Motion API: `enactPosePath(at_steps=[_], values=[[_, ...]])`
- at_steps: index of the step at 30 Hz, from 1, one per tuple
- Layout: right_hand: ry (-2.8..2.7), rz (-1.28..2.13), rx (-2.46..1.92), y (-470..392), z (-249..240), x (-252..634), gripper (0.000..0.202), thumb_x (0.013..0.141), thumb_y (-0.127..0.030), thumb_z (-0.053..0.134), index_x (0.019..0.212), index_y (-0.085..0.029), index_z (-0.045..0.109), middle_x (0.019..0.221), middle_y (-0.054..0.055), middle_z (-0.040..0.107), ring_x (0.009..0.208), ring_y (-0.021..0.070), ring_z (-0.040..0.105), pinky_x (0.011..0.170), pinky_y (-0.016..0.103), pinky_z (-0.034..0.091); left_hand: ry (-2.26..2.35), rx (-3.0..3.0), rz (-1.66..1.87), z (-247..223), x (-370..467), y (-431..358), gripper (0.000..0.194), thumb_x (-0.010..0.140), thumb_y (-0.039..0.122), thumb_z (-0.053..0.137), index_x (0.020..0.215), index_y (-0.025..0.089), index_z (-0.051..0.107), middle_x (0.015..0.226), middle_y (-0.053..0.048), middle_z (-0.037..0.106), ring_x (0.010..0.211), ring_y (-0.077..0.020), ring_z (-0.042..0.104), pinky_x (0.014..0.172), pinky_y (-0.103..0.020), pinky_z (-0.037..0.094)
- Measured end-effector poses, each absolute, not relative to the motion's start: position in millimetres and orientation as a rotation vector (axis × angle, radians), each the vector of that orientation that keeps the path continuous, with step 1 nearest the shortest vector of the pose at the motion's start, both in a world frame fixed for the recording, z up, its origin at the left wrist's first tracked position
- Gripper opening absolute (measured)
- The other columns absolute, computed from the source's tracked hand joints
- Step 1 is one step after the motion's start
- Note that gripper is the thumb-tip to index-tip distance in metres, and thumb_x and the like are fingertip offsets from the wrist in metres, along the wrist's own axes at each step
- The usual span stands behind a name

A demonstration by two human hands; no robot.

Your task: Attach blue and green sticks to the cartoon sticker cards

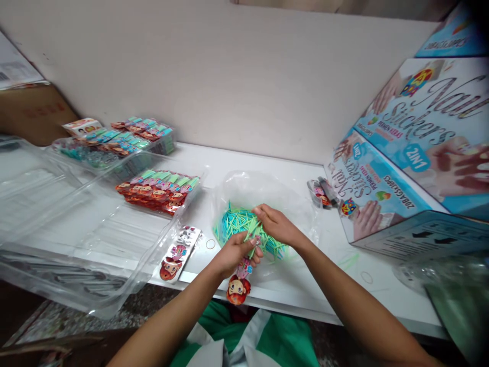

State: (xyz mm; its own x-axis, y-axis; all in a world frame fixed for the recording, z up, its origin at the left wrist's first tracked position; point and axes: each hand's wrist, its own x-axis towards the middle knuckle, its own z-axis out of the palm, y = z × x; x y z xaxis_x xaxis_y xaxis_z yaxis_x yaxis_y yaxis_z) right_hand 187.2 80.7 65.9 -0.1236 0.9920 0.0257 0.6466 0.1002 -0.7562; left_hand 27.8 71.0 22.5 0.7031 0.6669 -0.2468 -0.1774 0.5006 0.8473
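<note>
My left hand (239, 250) is closed on a small printed sachet (239, 289) with a red-haired cartoon figure, which hangs below the fingers. Light green thin sticks (252, 225) stand at the sachet's upper end, between my two hands. My right hand (273, 221) pinches at the tops of these sticks; its fingertips are partly hidden. Under and behind both hands, a clear plastic bag (263, 186) lies open, holding a heap of loose green and blue sticks (235, 220). A stack of flat sachets (173, 260) lies on the table left of my left hand.
Filled sachets (158, 191) stand in rows in a clear tray at left, with more filled trays (126, 137) behind. Large clear plastic trays (87, 239) cover the table's left end. Nail sticker boxes (385, 178) are stacked at right, near some small packets (321, 192). Rubber bands (210, 243) lie about.
</note>
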Motion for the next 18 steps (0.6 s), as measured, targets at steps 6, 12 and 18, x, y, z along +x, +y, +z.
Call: enactPosePath(at_steps=[6, 12, 18], values=[[-1.611, 0.712, -1.641, 79.3, 47.7, 200.8, 0.034, 0.09, -0.044, 0.036, 0.107, -0.02, 0.053, 0.06, -0.003, 0.051, 0.056, 0.0133, 0.051, 0.055, 0.025, 0.039, 0.627, 0.865, 0.56, 15.7, 21.9, 71.0, 0.029, 0.077, 0.039, 0.062, 0.084, 0.013, 0.052, 0.069, -0.004, 0.062, 0.054, -0.0108, 0.056, 0.049, -0.022, 0.044], [-1.531, 0.65, -1.68, 76.8, 45.7, 209.5, 0.035, 0.082, -0.042, 0.051, 0.108, -0.019, 0.058, 0.096, 0.007, 0.062, 0.08, 0.0168, 0.058, 0.073, 0.03, 0.045, 0.643, 0.847, 0.582, 15.4, 20.3, 70.7, 0.028, 0.077, 0.037, 0.063, 0.085, 0.013, 0.053, 0.071, -0.004, 0.062, 0.055, -0.0108, 0.057, 0.05, -0.022, 0.044], [-1.511, 1.208, -1.423, 66.2, 43.9, 195.9, 0.024, 0.077, -0.038, 0.057, 0.081, -0.015, 0.064, 0.073, 0.001, 0.061, 0.065, 0.0129, 0.054, 0.062, 0.026, 0.044, 0.607, 0.869, 0.591, 14.7, 20.1, 71.7, 0.028, 0.077, 0.037, 0.063, 0.088, 0.013, 0.053, 0.071, -0.004, 0.063, 0.057, -0.0123, 0.059, 0.051, -0.023, 0.045]])
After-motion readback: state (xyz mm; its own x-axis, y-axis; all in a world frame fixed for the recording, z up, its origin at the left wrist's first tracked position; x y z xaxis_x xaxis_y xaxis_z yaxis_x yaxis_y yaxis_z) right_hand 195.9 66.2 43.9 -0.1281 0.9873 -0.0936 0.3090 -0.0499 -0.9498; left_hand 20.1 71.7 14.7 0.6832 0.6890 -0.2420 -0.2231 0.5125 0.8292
